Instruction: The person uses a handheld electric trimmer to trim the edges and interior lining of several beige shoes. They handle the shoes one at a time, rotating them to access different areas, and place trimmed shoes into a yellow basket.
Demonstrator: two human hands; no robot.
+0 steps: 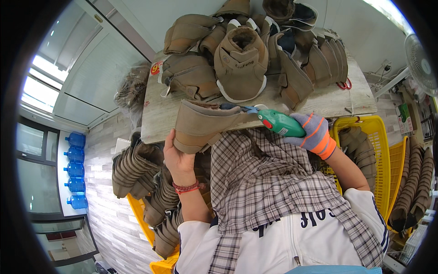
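Observation:
My left hand (179, 157), bare and with red bracelets at the wrist, grips a brown fleece-lined shoe upper (200, 125) by its near left side. The upper is held out level over the front edge of the table. In my right hand (315, 134), which wears a grey and orange striped glove, is a green handheld electric trimmer (280, 122) with a red button. Its narrow bluish head points left and meets the upper's right-hand edge. Whether the blade is cutting cannot be told. Behind them, a finished-looking brown upper (242, 66) with a white rim stands on the table.
More brown uppers (189, 75) are heaped across the wooden table (159, 121). Stacked uppers (139, 166) lie at my left, above yellow crates. A yellow basket (383, 155) of uppers stands at my right. A plaid apron (260, 182) covers my lap. A white fan (417, 64) is far right.

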